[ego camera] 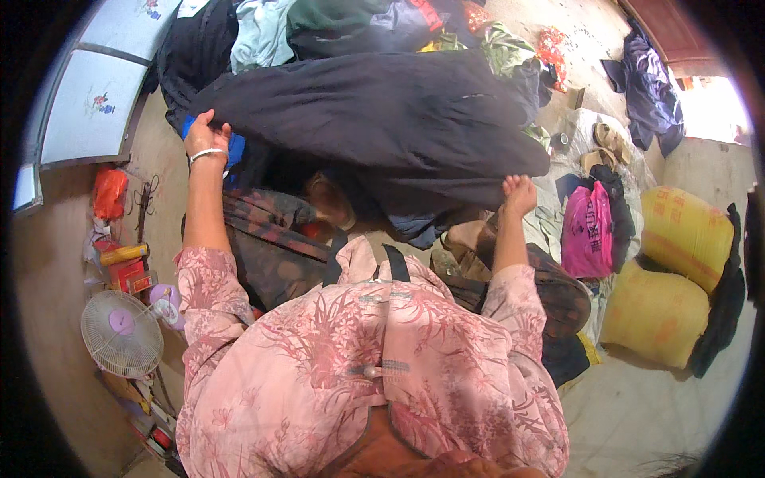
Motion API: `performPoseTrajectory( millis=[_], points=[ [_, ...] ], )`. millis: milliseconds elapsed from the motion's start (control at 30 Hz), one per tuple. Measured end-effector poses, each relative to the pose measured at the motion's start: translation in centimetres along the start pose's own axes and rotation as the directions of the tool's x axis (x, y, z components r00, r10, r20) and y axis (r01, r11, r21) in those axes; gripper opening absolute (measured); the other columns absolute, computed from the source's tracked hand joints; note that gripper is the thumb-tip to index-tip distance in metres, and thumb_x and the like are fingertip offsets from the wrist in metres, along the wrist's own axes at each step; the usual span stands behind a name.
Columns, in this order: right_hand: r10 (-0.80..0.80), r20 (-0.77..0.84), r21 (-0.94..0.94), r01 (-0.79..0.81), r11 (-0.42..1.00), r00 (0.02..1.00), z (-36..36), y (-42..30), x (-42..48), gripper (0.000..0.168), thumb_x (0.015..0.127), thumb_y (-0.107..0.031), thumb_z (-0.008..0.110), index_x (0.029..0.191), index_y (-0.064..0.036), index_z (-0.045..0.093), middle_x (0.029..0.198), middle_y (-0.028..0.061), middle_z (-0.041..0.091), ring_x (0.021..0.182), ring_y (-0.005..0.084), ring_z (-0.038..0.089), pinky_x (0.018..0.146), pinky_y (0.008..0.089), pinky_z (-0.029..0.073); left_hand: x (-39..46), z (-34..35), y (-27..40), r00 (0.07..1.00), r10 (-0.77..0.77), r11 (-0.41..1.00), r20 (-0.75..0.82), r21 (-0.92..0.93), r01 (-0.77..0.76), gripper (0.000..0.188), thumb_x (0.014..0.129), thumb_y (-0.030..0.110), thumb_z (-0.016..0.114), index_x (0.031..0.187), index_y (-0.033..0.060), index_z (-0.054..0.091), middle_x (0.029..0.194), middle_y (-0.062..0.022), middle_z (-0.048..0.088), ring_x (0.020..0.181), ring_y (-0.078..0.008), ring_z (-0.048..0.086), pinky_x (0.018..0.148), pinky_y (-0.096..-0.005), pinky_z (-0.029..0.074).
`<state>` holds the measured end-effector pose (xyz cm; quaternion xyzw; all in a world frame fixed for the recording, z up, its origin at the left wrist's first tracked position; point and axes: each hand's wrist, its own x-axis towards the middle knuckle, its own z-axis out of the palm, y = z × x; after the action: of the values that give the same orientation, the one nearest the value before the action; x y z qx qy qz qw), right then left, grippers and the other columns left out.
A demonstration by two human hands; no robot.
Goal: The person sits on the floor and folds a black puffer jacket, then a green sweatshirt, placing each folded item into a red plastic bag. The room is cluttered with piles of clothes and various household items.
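Observation:
A long dark garment (370, 113), perhaps a pair of trousers, is stretched out sideways in front of me. At its left end my left hand (207, 142), with a white bangle on the wrist, grips the cloth beside a patch of bright blue fabric (236, 149). My right hand (519, 195) is closed on the lower right edge. Beneath the garment is darker cloth, and a shoe (330, 200) shows partly there. Dark patterned cloth (281, 257) covers my legs.
Piled clothes, including a pale green garment (260, 33), lie beyond. On the right are a pink plastic bag (583, 230), sandals (612, 143) and stuffed yellow sacks (654, 310). A fan (122, 333) stands left, below a white cabinet (89, 107) and a red bag (110, 192).

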<state>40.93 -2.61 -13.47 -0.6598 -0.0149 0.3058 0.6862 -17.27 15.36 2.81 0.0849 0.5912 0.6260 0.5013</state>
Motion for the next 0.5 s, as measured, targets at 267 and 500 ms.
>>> performPoseTrajectory(
  millis=[267, 500],
  points=[
    [0.448, 0.027, 0.035, -0.449, 0.893, 0.894, 5.8, -2.7, 4.1, 0.034, 0.083, -0.02, 0.067, 0.107, 0.001, 0.056, 0.105, 0.0131, 0.061, 0.094, 0.0314, 0.059, 0.084, 0.0507, 0.049, 0.1, 0.9, 0.4, 0.999, -0.015, 0.998, 0.033, 0.057, 0.013, 0.009, 0.082, 0.01, 0.059, 0.09, 0.0061, 0.058, 0.087, -0.0048, 0.06, 0.074, -0.0186, 0.058, 0.052, -0.0292, 0.05],
    [0.353, -0.107, -0.179, -0.367, 0.913, 0.93, 4.6, -6.1, -0.9, 0.039, 0.084, -0.02, 0.064, 0.115, 0.001, 0.054, 0.113, 0.0144, 0.06, 0.098, 0.0309, 0.058, 0.083, 0.0475, 0.046, -0.1, 0.5, 0.5, 0.998, -0.017, 0.999, 0.06, 0.032, 0.015, 0.009, 0.082, 0.008, 0.06, 0.09, 0.006, 0.058, 0.088, -0.0053, 0.061, 0.076, -0.0188, 0.059, 0.054, -0.0302, 0.051]
  ],
)
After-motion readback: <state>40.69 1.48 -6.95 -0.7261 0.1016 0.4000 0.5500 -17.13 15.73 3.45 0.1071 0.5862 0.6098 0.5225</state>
